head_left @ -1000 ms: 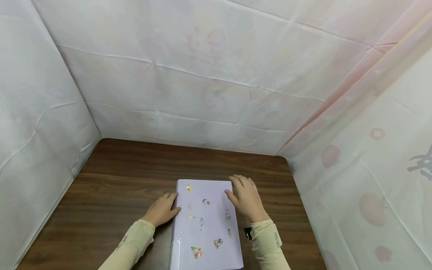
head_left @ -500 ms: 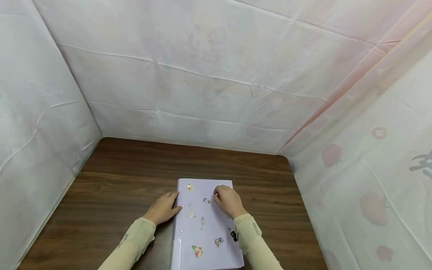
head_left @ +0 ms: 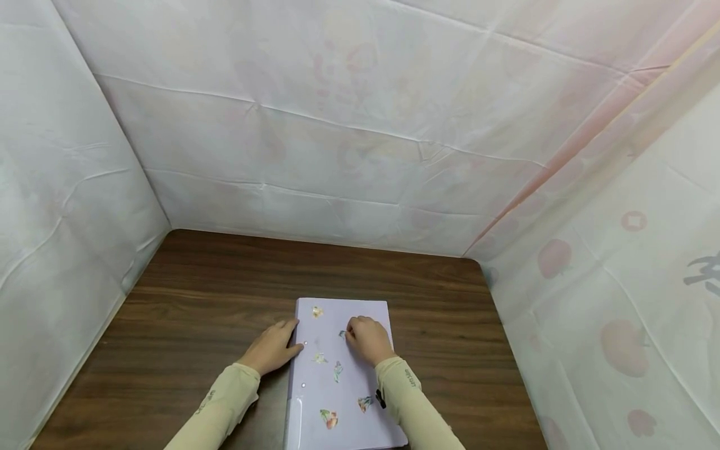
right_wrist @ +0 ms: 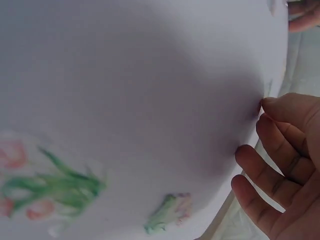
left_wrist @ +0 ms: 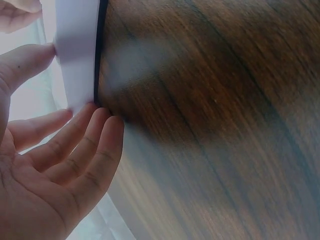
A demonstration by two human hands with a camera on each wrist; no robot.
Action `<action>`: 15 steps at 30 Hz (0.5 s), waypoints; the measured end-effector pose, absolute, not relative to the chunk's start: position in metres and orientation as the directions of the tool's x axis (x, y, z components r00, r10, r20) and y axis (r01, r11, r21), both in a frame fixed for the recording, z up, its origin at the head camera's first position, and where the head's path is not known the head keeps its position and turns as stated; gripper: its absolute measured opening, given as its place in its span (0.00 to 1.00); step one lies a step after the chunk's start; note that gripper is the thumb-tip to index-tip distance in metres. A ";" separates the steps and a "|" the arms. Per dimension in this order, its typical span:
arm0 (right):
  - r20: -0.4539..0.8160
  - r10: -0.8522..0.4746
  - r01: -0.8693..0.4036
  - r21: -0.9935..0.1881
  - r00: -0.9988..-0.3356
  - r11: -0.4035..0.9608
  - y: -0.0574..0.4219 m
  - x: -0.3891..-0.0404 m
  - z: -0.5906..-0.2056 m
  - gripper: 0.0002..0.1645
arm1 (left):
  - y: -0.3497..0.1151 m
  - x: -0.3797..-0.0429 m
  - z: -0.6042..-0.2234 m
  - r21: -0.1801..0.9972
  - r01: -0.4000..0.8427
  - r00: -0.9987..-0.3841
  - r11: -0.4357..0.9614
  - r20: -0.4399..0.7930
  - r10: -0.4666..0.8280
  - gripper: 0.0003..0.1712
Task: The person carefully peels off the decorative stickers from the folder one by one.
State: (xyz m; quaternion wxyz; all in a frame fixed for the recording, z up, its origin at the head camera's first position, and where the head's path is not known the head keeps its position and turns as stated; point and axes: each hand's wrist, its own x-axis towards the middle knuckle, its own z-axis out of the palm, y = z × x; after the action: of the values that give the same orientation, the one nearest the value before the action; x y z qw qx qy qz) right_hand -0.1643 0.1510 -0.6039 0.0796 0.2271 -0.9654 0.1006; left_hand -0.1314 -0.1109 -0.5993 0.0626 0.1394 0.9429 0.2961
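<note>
A light purple binder [head_left: 320, 400] with several small flower stickers lies on the wooden table in the head view. My left hand [head_left: 271, 349] rests along its left edge. In the left wrist view the left thumb [left_wrist: 31, 62] touches the cover, while the fairly straight fingers lie at the spine [left_wrist: 80, 55]. Over the upper right of the cover, my right hand [head_left: 368, 339] has curled fingers and pinches at a flower sticker [head_left: 342, 334], largely hidden by them. The right wrist view shows the right thumb [right_wrist: 290, 107] and forefinger tips close together at the cover.
Dark wooden table [head_left: 225, 281] surrounds the binder. Pale printed cloth [head_left: 337, 156] hangs behind and on both sides. Other stickers on the cover include a tulip one [head_left: 329, 419] near the bottom and a yellowish one [head_left: 317, 311] at the top.
My right hand has moved left from the binder's right edge onto the cover, its fingers curling in at the sticker. My left hand and the binder have stayed in place.
</note>
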 end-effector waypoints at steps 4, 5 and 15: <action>0.219 -0.440 -0.468 -0.095 -0.871 0.879 0.149 -0.161 -0.610 0.07 | -0.110 -0.131 -0.600 0.575 0.225 -0.953 0.787 -0.038 0.300 0.37; 0.217 -0.440 -0.466 -0.083 -0.871 0.881 0.148 -0.160 -0.611 0.07 | -0.110 -0.131 -0.600 0.576 0.224 -0.954 0.786 -0.037 0.299 0.37; 0.229 -0.413 -0.437 -0.068 -0.882 0.897 0.144 -0.157 -0.616 0.07 | -0.109 -0.132 -0.602 0.567 0.207 -0.956 0.797 -0.057 0.288 0.37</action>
State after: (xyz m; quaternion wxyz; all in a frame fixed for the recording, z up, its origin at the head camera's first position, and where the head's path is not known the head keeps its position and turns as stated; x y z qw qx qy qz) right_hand -0.1572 0.1439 -0.6157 0.1049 0.2194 -0.9682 0.0591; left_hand -0.1320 -0.1087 -0.6019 0.0704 0.1309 0.9453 0.2902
